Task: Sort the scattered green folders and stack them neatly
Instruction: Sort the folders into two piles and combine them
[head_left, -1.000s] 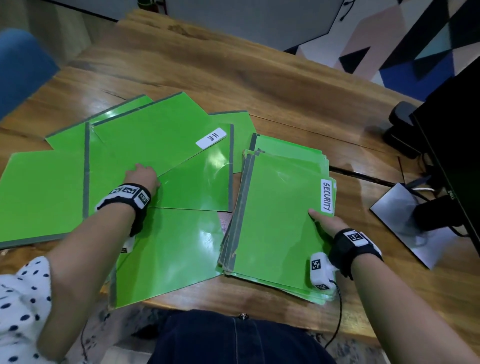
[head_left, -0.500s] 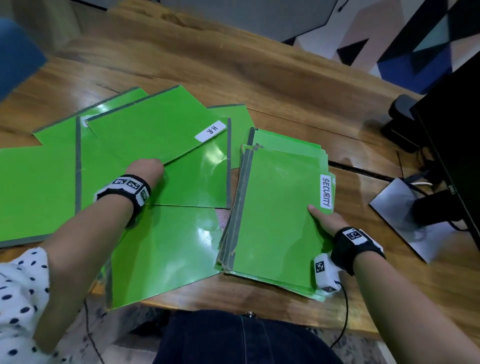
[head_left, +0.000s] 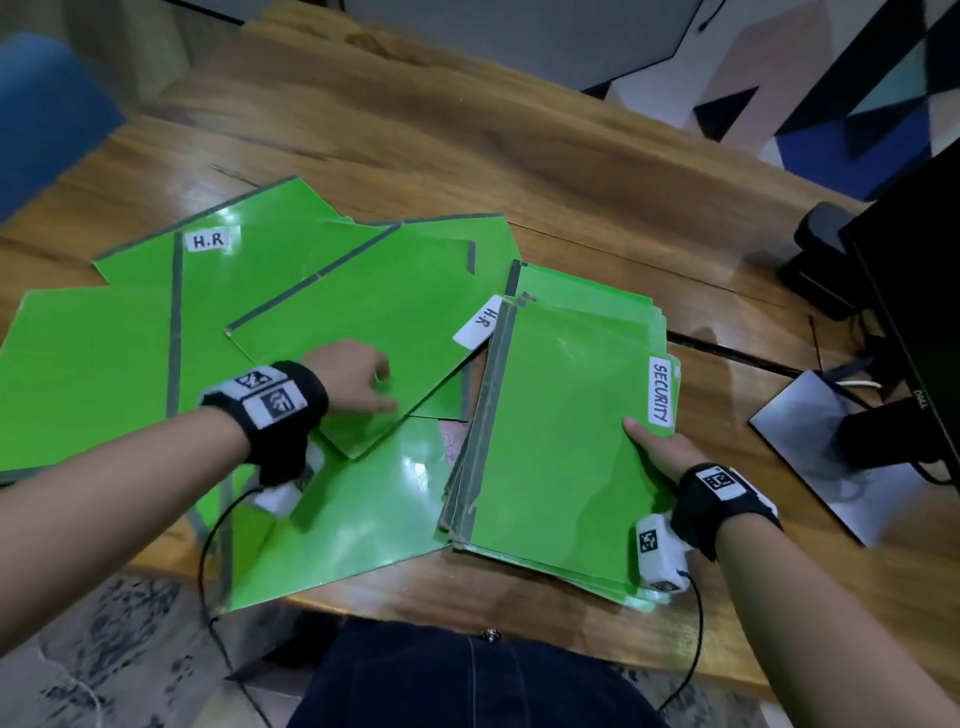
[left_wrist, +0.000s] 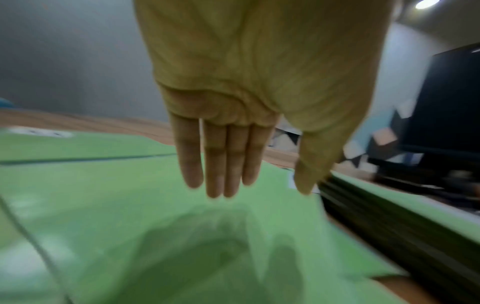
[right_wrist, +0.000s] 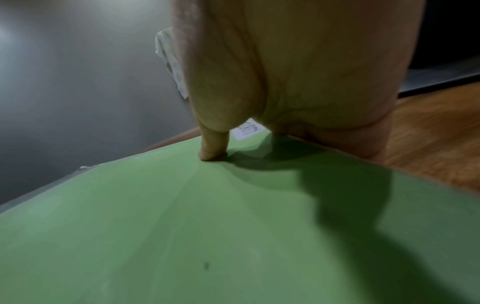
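Observation:
A stack of green folders (head_left: 561, 441) lies at the right, its top one labelled SECURITY (head_left: 661, 392). My right hand (head_left: 660, 447) holds its right edge, thumb (right_wrist: 213, 148) pressed on the top folder (right_wrist: 207, 226) and fingers below the edge. My left hand (head_left: 358, 384) rests with straight fingers (left_wrist: 223, 164) on a tilted green folder (head_left: 363, 322). That folder's H.R label (head_left: 480, 322) touches the stack's left side. Under it lie several more scattered green folders, one with an H.R label (head_left: 208, 240), one at the far left (head_left: 88, 374), one overhanging the front edge (head_left: 353, 514).
The wooden table (head_left: 467, 156) is bare behind the folders. A black monitor (head_left: 914, 291) on a grey base plate (head_left: 821, 441) stands at the right, with a black object (head_left: 821, 249) behind it. A blue chair (head_left: 41, 114) is at the far left.
My left hand has slid the tilted H.R folder to the right up against the stack, which uncovered a second H.R label at the back left. The right hand has stayed on the stack.

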